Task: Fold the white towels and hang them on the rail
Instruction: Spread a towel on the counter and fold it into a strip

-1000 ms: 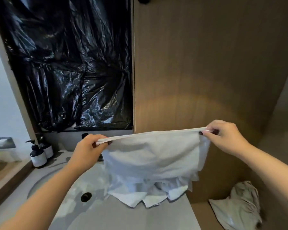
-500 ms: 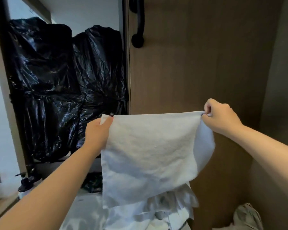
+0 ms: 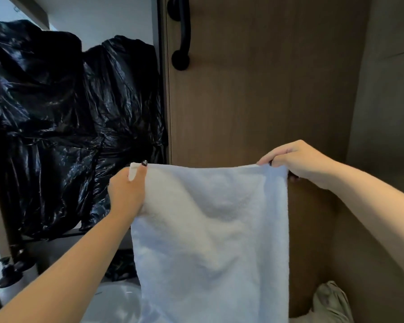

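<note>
the soft white cloth towel [image 3: 210, 229] hangs flat in front of the brown wooden wall [image 3: 266, 89]. the left hand [image 3: 126, 194] pinches one top corner and the right hand [image 3: 299, 162] pinches the other, held wide apart so it hangs smooth and is easy to fold. the black metal rail [image 3: 183, 31] is up high.

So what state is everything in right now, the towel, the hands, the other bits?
white towel: held up by its top corners, hanging flat.
left hand: pinching the top left corner.
right hand: pinching the top right corner.
black plastic sheeting: crinkled, hanging behind.
pump bottle: upright.
grey cloth: crumpled, lower right.
</note>
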Demonstrator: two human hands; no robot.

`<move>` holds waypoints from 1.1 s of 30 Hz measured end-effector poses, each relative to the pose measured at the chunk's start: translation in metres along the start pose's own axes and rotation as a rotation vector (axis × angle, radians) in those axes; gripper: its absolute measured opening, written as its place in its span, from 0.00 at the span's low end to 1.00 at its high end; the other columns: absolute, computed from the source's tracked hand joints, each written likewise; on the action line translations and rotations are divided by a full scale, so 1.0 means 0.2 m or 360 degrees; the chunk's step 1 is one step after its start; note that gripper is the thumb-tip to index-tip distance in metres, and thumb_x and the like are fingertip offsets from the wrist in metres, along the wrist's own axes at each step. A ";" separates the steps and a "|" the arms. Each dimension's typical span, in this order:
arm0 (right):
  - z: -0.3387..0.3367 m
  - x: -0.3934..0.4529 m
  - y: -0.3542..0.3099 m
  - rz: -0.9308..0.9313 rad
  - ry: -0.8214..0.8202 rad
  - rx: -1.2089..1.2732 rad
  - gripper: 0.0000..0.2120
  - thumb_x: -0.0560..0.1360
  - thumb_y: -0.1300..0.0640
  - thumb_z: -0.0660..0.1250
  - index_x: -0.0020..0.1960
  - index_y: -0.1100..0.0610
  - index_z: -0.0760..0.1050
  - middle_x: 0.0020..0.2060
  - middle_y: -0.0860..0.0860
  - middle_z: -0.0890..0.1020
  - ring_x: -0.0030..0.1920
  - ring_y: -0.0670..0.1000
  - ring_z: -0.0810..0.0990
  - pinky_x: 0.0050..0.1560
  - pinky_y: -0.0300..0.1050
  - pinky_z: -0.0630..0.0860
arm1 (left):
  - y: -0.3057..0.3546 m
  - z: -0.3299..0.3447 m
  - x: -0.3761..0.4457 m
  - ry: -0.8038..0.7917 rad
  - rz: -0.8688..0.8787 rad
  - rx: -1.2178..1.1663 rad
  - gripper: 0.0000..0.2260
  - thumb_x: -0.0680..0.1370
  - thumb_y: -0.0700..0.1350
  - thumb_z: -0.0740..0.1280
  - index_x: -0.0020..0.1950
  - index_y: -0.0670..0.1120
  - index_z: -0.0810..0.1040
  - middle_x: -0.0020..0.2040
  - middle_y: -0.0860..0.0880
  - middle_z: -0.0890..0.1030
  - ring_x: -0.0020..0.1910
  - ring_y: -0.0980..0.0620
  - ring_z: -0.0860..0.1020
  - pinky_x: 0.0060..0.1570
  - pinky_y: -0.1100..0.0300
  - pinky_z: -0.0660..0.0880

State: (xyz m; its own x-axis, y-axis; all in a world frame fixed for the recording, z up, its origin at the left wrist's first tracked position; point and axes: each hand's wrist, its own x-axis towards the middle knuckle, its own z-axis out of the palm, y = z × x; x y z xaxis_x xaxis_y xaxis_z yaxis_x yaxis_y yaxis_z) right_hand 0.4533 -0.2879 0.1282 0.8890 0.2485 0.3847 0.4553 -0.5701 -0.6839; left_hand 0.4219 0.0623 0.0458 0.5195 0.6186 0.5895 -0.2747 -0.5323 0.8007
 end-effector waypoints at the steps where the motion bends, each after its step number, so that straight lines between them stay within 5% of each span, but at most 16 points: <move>1: 0.03 -0.01 0.00 0.0041 -0.0042 0.0011 0.18 0.78 0.63 0.63 0.38 0.47 0.86 0.38 0.47 0.84 0.40 0.51 0.81 0.28 0.35 0.75 | 0.01 0.02 -0.02 -0.0058 -0.0004 0.0020 0.21 0.81 0.52 0.64 0.31 0.45 0.67 0.28 0.51 0.69 0.28 0.51 0.65 0.30 0.56 0.60; 7: 0.21 -0.06 -0.02 0.0184 -0.0139 0.0318 0.15 0.73 0.69 0.62 0.39 0.56 0.86 0.40 0.58 0.84 0.36 0.55 0.79 0.30 0.40 0.75 | 0.03 0.14 -0.16 -0.0300 -0.0273 -0.0212 0.22 0.79 0.51 0.65 0.29 0.48 0.60 0.28 0.49 0.62 0.31 0.49 0.61 0.33 0.58 0.58; 11: 0.24 -0.07 -0.06 0.0295 -0.0322 0.0502 0.10 0.75 0.67 0.63 0.44 0.63 0.84 0.38 0.60 0.85 0.36 0.55 0.85 0.31 0.40 0.79 | 0.03 0.16 -0.20 -0.0484 -0.0579 -0.0541 0.15 0.78 0.52 0.67 0.42 0.40 0.78 0.39 0.43 0.73 0.39 0.47 0.70 0.41 0.52 0.66; 14: 0.27 -0.09 -0.06 0.0223 -0.0484 0.0268 0.05 0.74 0.61 0.70 0.45 0.60 0.85 0.39 0.53 0.86 0.42 0.51 0.87 0.39 0.41 0.82 | 0.03 0.17 -0.21 -0.0549 -0.0696 -0.0713 0.20 0.77 0.53 0.69 0.50 0.34 0.79 0.43 0.43 0.76 0.42 0.46 0.73 0.44 0.51 0.68; 16: 0.29 -0.11 -0.02 0.0032 -0.0306 -0.0231 0.03 0.70 0.54 0.76 0.39 0.52 0.84 0.35 0.46 0.85 0.39 0.45 0.86 0.40 0.40 0.83 | 0.02 0.16 -0.22 -0.0528 -0.0662 -0.0692 0.20 0.78 0.53 0.69 0.49 0.34 0.79 0.42 0.44 0.75 0.42 0.47 0.71 0.44 0.52 0.67; 20: 0.22 -0.11 0.13 -0.0118 0.0112 -0.0656 0.10 0.76 0.51 0.69 0.36 0.50 0.79 0.30 0.46 0.82 0.34 0.48 0.82 0.36 0.40 0.80 | -0.07 0.10 -0.17 -0.0279 -0.0689 -0.0531 0.15 0.79 0.51 0.67 0.45 0.38 0.79 0.41 0.43 0.76 0.41 0.48 0.72 0.41 0.54 0.68; 26: 0.20 -0.10 0.31 -0.0217 0.0224 -0.0711 0.11 0.76 0.51 0.70 0.35 0.49 0.75 0.40 0.45 0.73 0.40 0.47 0.75 0.36 0.34 0.65 | -0.19 0.09 -0.15 -0.0352 -0.0808 -0.0242 0.16 0.79 0.51 0.66 0.38 0.41 0.73 0.38 0.42 0.75 0.38 0.46 0.71 0.39 0.53 0.69; 30: 0.19 -0.16 0.26 -0.0580 0.0205 -0.0489 0.12 0.74 0.54 0.71 0.34 0.48 0.73 0.46 0.42 0.76 0.50 0.47 0.77 0.40 0.34 0.72 | -0.15 0.13 -0.14 -0.0414 -0.0981 -0.0341 0.11 0.78 0.50 0.69 0.41 0.43 0.77 0.44 0.42 0.82 0.42 0.42 0.80 0.47 0.49 0.79; 33: 0.21 -0.25 0.16 -0.0908 0.0213 -0.0230 0.11 0.74 0.53 0.66 0.36 0.42 0.70 0.44 0.45 0.81 0.48 0.50 0.81 0.40 0.45 0.80 | -0.10 0.16 -0.14 -0.0497 -0.0950 -0.0435 0.11 0.78 0.49 0.69 0.41 0.44 0.78 0.40 0.44 0.82 0.37 0.46 0.80 0.39 0.56 0.77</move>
State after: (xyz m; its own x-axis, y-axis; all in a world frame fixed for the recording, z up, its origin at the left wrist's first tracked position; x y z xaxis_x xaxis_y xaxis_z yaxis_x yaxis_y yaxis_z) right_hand 0.4249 -0.2867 0.0609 0.4884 0.4510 0.7471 0.8388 -0.4787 -0.2594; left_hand 0.4389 0.0366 0.0103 0.8395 0.5430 0.0184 -0.0432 0.0329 0.9985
